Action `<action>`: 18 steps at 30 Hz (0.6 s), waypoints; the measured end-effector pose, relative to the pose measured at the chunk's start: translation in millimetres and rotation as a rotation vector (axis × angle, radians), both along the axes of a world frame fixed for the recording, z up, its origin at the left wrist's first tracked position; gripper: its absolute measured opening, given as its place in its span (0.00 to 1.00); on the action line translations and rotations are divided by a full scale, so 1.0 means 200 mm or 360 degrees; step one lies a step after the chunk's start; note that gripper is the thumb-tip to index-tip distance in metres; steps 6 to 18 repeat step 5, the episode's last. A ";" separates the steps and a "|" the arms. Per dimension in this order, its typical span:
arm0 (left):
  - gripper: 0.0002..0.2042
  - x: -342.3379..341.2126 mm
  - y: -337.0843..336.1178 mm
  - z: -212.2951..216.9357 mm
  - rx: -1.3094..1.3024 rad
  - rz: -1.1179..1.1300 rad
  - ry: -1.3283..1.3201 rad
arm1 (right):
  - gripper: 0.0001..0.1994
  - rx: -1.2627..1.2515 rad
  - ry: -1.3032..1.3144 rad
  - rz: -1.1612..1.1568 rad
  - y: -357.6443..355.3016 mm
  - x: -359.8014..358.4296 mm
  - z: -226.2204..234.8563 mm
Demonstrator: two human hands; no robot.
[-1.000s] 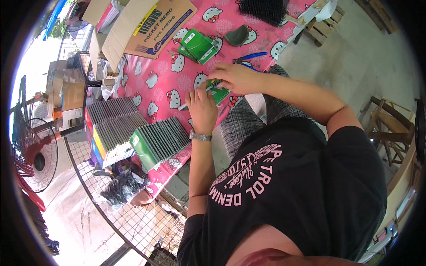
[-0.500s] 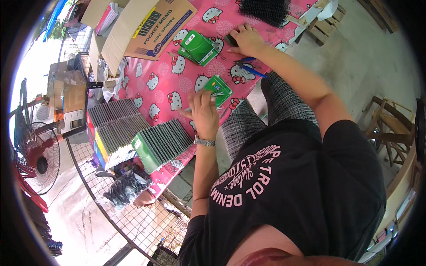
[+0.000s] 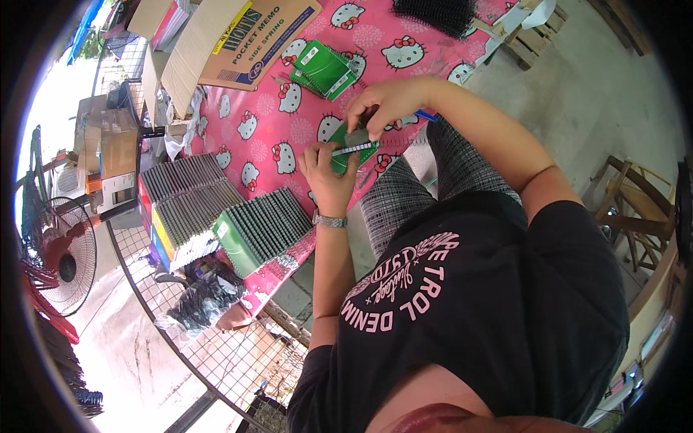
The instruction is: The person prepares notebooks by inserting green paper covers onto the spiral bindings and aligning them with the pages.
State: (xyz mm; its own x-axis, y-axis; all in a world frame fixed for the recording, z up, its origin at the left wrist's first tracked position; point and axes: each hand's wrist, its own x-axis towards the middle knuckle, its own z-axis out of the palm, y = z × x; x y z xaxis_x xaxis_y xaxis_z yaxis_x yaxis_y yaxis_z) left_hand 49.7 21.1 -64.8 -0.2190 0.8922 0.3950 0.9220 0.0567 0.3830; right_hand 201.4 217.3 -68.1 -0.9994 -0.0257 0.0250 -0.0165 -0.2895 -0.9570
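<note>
My left hand (image 3: 328, 169) is closed on a small green notebook (image 3: 342, 160) near the table's front edge. A narrow black-and-white strip (image 3: 351, 149) runs along the notebook's edge between my hands. My right hand (image 3: 386, 108) reaches in from the right with its fingers closed on a small dark grey block (image 3: 356, 138), held against or just over the notebook; contact is hard to tell. Blue-handled pliers (image 3: 427, 115) lie partly hidden under my right wrist. Farther back, a few green notebooks (image 3: 326, 68) sit in a loose pile.
Left of my left hand stand rows of spiral-bound green notebooks (image 3: 261, 229) and more stacked notebooks (image 3: 191, 189). An open cardboard box (image 3: 256, 43) occupies the far left of the pink patterned table cover (image 3: 263, 130). Black spiral coils (image 3: 437, 14) lie at the back; a fan (image 3: 68, 265) stands left.
My right hand has come nearer and left from beside the pliers, bringing the dark block to the notebook. My left hand has closed on the notebook, whose edge now shows the strip.
</note>
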 end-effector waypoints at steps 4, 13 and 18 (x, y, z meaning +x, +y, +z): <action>0.15 -0.10 -0.03 -0.01 0.0096 0.0030 -0.0207 | 0.25 0.0093 -0.0015 0.0087 0.03 -0.08 -0.02; 0.16 -0.12 -0.03 -0.01 0.0033 0.0080 -0.0219 | 0.27 -0.0120 0.0009 0.0190 0.02 -0.07 0.02; 0.16 -0.12 -0.03 -0.01 0.0033 0.0080 -0.0219 | 0.27 -0.0120 0.0009 0.0190 0.02 -0.07 0.02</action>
